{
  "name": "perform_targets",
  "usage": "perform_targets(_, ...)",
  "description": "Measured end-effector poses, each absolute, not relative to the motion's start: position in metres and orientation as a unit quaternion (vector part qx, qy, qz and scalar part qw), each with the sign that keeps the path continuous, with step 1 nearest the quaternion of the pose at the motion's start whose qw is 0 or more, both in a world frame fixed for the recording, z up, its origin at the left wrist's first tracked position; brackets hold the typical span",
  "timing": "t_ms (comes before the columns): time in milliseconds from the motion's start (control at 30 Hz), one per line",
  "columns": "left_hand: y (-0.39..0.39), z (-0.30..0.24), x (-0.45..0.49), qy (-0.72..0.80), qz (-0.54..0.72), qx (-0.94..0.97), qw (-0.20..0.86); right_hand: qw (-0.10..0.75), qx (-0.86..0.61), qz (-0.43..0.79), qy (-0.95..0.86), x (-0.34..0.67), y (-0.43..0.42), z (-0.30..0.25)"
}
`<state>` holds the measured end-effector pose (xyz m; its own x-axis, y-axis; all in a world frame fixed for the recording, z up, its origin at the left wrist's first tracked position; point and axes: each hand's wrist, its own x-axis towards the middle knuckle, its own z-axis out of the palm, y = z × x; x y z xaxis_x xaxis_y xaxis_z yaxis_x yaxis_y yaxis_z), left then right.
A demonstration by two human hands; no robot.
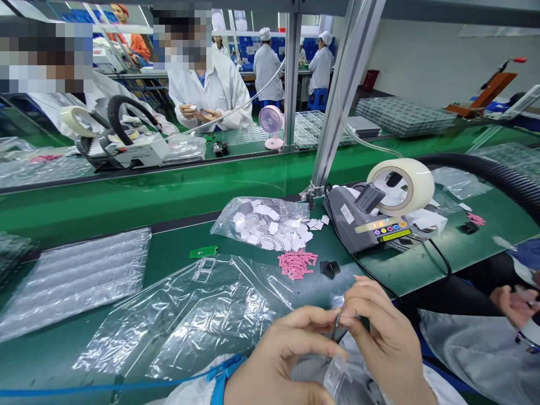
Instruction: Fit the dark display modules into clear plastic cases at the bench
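Note:
Near the bottom of the view, my left hand (pixel 287 349) and my right hand (pixel 379 332) meet, fingertips pinched together on a small thin dark piece (pixel 337 326). Its exact kind is hard to make out, as my fingers cover most of it. A bit of clear plastic (pixel 338 376) shows under my left fingers. A blue band circles my left wrist. Just beyond my hands lie several black squares (pixel 329 269) and a heap of pink strips (pixel 296 263). Behind them, a clear bag (pixel 228 216) spills white and grey pieces (pixel 274 228).
A tape dispenser (pixel 358 219) with a large tape roll (pixel 422 185) stands at right. Clear plastic bags (pixel 202 309), a green circuit board (pixel 203 252) and a clear tray (pixel 84 275) lie to the left. Across the divider sit a pink fan (pixel 271 121) and co-workers; another person's hand (pixel 512 304) is far right.

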<state>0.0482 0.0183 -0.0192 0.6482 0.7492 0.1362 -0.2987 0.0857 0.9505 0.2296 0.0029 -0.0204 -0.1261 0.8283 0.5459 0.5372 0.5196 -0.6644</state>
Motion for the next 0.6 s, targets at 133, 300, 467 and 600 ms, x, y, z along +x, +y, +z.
perform_targets(133, 0.0181, -0.0192, 0.0479, 0.199, 0.365, 0.571, 0.708, 0.463, -0.476, 0.135, -0.735, 0.2283, 0.0020, -0.0204)
perform_targets(300, 0.0207, -0.0160, 0.0480, 0.190, 0.362, 0.559, 0.721, 0.448, -0.485, 0.105, -0.744, 0.2259, 0.0003, -0.0222)
perform_targets(467, 0.0219, -0.0184, 0.0479, 0.191, 0.356, 0.529, 0.746, 0.441, -0.495, 0.077, -0.745, 0.2240, 0.0024, -0.0294)
perform_targets(600, 0.0226, -0.0196, 0.0497, 0.191, 0.351, 0.473, 0.785, 0.431, -0.489, 0.062, -0.756, 0.2232, -0.0014, -0.0264)
